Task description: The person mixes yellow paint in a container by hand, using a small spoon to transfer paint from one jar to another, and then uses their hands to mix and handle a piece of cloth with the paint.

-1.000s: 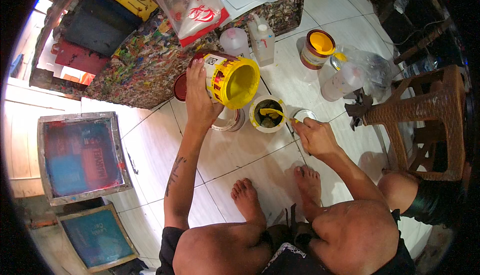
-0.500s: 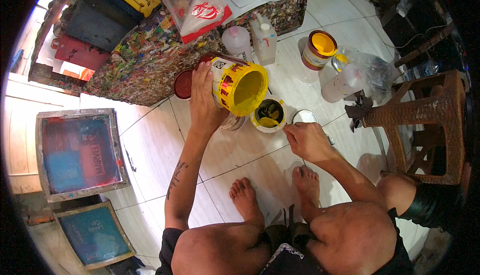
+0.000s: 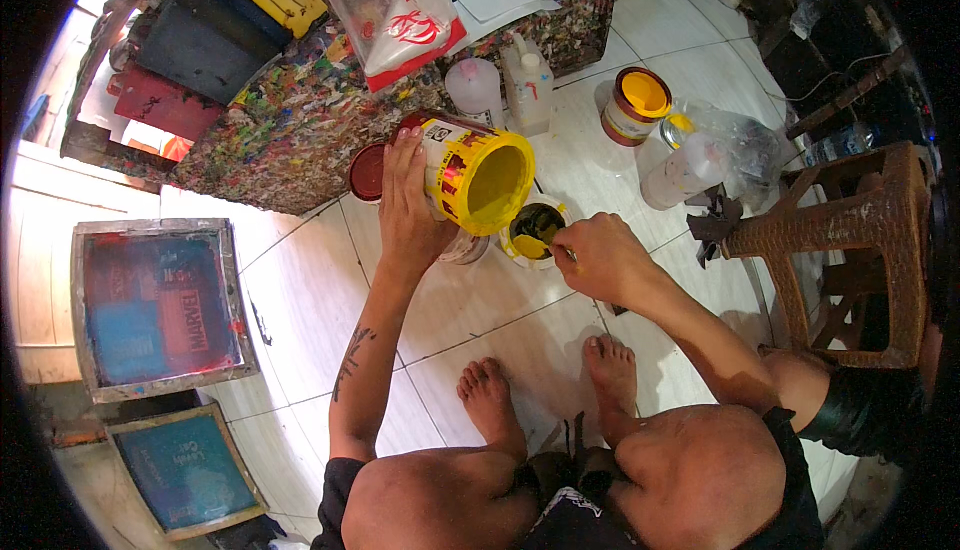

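My left hand [image 3: 408,205] is wrapped round the side of a yellow paint tub [image 3: 478,175], which is tilted with its open mouth toward me and to the right. Yellow paint coats the inside of that tub. Just below its rim, a smaller white tub [image 3: 513,251] stands on the floor, holding dark stuff streaked with yellow paint. My right hand [image 3: 603,258] is closed in a pinch at the small tub's right edge. What its fingers grip is hidden by the hand.
Behind stand two plastic bottles [image 3: 473,85] beside a paint-crusted block [image 3: 300,120]. To the right are an open can of orange-yellow paint [image 3: 628,122], a translucent bottle [image 3: 685,172], a plastic bag [image 3: 750,155] and a brown stool [image 3: 880,240]. Framed screens [image 3: 160,308] lie left.
My right hand has moved slightly up and left, in toward the small tub, and now covers the round lid beside it. My left hand and the yellow tub have barely shifted.
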`<state>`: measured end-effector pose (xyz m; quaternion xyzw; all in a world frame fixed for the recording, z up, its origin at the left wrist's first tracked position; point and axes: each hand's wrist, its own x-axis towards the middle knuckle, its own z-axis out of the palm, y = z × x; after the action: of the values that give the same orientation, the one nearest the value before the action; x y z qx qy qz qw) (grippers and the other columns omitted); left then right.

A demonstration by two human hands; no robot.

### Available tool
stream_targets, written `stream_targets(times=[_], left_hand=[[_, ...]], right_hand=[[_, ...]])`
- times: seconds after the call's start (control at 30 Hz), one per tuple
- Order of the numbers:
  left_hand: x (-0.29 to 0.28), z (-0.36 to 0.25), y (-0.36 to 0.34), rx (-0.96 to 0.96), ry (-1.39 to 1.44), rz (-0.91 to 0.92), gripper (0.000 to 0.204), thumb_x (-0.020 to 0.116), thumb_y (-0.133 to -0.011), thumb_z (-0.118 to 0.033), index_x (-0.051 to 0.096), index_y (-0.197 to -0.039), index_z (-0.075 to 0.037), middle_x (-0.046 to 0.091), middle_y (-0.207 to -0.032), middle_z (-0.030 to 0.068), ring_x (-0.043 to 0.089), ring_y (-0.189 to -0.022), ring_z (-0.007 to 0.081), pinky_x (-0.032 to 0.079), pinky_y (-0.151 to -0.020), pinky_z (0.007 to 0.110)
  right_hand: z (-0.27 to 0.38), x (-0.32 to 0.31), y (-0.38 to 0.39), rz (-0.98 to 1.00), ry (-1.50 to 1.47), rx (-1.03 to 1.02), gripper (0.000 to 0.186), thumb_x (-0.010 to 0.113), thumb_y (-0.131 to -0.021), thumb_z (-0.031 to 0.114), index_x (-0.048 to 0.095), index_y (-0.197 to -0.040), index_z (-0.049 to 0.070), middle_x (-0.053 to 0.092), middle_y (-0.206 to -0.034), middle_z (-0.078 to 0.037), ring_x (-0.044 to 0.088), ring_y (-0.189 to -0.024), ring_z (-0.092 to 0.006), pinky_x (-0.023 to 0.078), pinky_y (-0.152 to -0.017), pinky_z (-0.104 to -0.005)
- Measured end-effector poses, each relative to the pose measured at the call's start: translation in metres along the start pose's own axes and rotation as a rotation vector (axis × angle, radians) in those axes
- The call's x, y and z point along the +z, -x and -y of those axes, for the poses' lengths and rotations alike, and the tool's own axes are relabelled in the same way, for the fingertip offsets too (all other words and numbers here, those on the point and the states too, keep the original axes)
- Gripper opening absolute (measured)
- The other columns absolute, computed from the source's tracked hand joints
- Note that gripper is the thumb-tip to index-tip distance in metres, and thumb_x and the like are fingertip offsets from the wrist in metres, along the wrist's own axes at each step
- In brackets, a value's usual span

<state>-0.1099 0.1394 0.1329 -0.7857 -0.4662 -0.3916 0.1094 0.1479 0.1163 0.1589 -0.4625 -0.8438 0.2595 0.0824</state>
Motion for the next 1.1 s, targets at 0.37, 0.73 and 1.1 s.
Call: stream_targets(times=[0.37,0.73,1.1], left_hand=[[-0.003,0.002,0.008,-0.033,0.018,0.007,0.094,0.086,-0.058,-0.015,0.032,-0.135,-0.001,0.038,-0.141,0.0225,0.037,-0.132,0.0410,0.028,-0.111,0.054],[0.001,-0.001,0.005,-0.043,0.026,0.017,0.095,0.086,-0.057,-0.015,0.032,-0.135,0.000,0.039,-0.141,0.0227,0.037,-0.132,0.0413,0.028,-0.111,0.053],[0.004,0.002,0.003,-0.082,0.017,0.031,0.094,0.088,-0.057,-0.018,0.035,-0.132,0.001,0.041,-0.138,0.0232,0.039,-0.130,0.0413,0.030,-0.110,0.048]], right_hand=[[-0.024,-0.020,-0.007,0.037,-0.236,0.186,0.018,0.063,-0.076,0.016,0.073,-0.085,0.003,0.067,-0.079,-0.022,0.066,-0.075,-0.0378,0.054,-0.072,-0.0430],[-0.043,0.002,-0.008,0.023,-0.285,0.157,0.021,0.064,-0.079,0.019,0.072,-0.088,0.002,0.066,-0.076,-0.023,0.067,-0.072,-0.0354,0.053,-0.070,-0.0418],[-0.049,-0.024,0.011,-0.056,-0.451,0.280,0.019,0.065,-0.082,0.016,0.071,-0.090,-0.001,0.068,-0.080,-0.019,0.066,-0.072,-0.0293,0.051,-0.070,-0.0375]])
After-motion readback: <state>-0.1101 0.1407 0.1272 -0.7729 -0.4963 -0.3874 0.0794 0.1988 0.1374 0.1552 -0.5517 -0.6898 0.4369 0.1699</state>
